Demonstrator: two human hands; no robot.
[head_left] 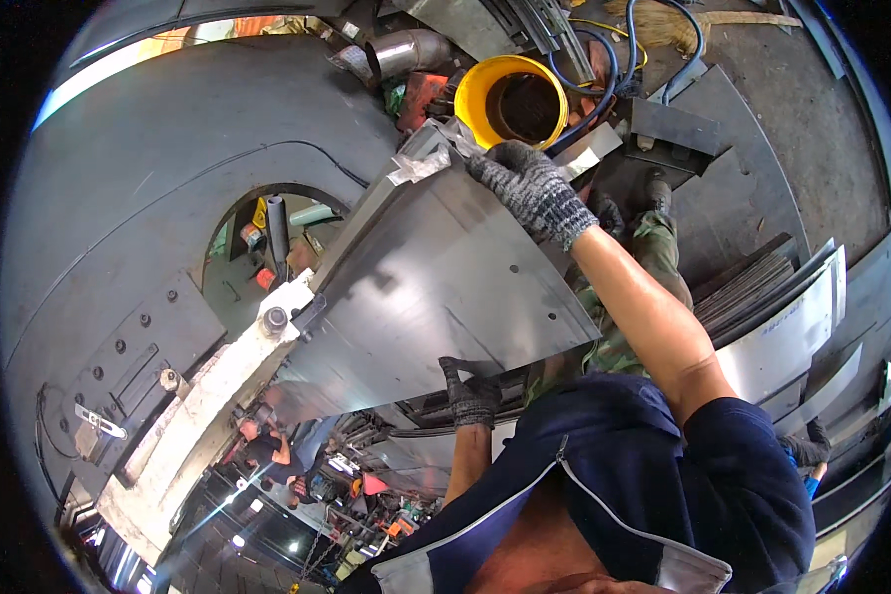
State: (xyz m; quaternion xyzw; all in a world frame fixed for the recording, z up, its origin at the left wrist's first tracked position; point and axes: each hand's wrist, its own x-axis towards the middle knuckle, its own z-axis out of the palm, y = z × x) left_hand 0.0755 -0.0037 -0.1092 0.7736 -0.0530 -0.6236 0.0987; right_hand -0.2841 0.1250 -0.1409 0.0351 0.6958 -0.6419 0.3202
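A large grey steel sheet (426,287), wedge-shaped with small holes, is tilted in front of me. My right hand (530,188), in a grey knit glove, grips the sheet's upper edge near a piece of tape. On the sheet's lower edge, my left hand (470,396) is clamped in a dark glove. One corner of the sheet rests near a bolt (275,319) on a white machine bracket.
A big curved grey machine housing (148,188) with an arched opening fills the left. A yellow bucket (510,99) and blue hoses (604,59) lie beyond the sheet. Curved steel sheets (792,327) are stacked at right. Other people (267,450) work at lower left.
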